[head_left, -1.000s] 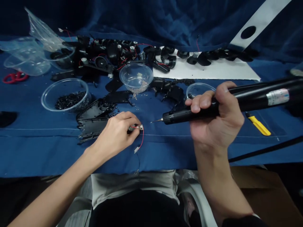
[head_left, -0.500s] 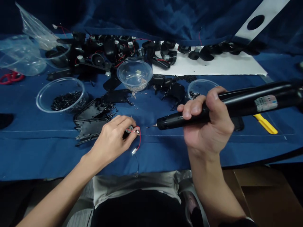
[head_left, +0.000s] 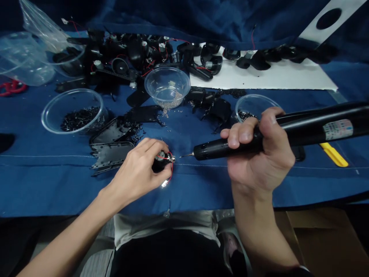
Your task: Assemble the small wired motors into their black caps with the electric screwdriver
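Note:
My left hand [head_left: 145, 163] pinches a small dark motor part [head_left: 159, 162] with a red wire and a white connector [head_left: 165, 183]; the fingers hide much of it. A bright metal end [head_left: 172, 158] sticks out on its right side. My right hand [head_left: 258, 154] is wrapped round a black electric screwdriver [head_left: 213, 149], held nearly level. Its thin bit [head_left: 186, 155] points left at the motor part, a short gap from the metal end. A tiny screw seems to sit on the bit's tip, too small to be sure.
Clear bowls of black screws [head_left: 79, 117] and small silver screws [head_left: 173, 100] stand beyond my hands, with another bowl [head_left: 255, 100] at right. Black plastic shells [head_left: 112, 154] lie left. A yellow-handled tool [head_left: 333, 154], red scissors [head_left: 13, 87] and a white sheet [head_left: 268, 79] are farther out.
My left thumb and fingers have spread wider round the motor part, which shows more now. The white connector is closer to my thumb. The screwdriver stays pointed at the part.

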Tool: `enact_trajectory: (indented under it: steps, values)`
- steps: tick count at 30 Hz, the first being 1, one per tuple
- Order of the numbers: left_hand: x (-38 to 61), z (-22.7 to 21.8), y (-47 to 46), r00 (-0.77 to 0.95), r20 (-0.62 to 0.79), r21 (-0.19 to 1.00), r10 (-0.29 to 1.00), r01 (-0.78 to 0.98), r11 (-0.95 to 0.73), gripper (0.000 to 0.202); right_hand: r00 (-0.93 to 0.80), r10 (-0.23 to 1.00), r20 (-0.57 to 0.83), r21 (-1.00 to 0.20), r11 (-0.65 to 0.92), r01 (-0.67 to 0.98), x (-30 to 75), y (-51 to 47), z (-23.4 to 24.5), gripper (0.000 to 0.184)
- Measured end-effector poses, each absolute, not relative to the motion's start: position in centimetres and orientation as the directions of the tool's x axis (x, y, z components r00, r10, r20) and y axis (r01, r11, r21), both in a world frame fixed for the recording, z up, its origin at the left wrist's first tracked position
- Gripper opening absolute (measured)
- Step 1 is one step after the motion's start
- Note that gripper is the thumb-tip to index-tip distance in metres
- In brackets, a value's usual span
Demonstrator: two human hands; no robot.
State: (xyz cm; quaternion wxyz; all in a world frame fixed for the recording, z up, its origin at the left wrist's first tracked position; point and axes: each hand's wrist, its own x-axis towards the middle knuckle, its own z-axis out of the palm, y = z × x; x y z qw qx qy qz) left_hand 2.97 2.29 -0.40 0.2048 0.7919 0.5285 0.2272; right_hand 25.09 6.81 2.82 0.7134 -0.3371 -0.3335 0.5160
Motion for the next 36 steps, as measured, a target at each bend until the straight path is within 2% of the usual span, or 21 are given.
enact_trajectory:
  steps: [17,27,36]
  values:
    - [3.2,-0.7,2.5,0.281,0.157,0.643,0.947,0.699,-0.313,0.012,0.236,0.965,0.111,-0.840,0.218,-0.498,24.6,6.7,3.1,0.017]
    - [2.3,-1.3,2.0,0.392,0.109,0.713,0.913,0.609,-0.346,0.024,0.124,0.984,0.127,-0.856,0.172,-0.488,22.8,6.9,4.6,0.014]
    - [1.8,-1.6,1.9,0.460,0.106,0.755,0.882,0.539,-0.372,0.021,0.074,0.983,0.166,-0.896,0.182,-0.404,21.9,6.4,5.2,0.018]
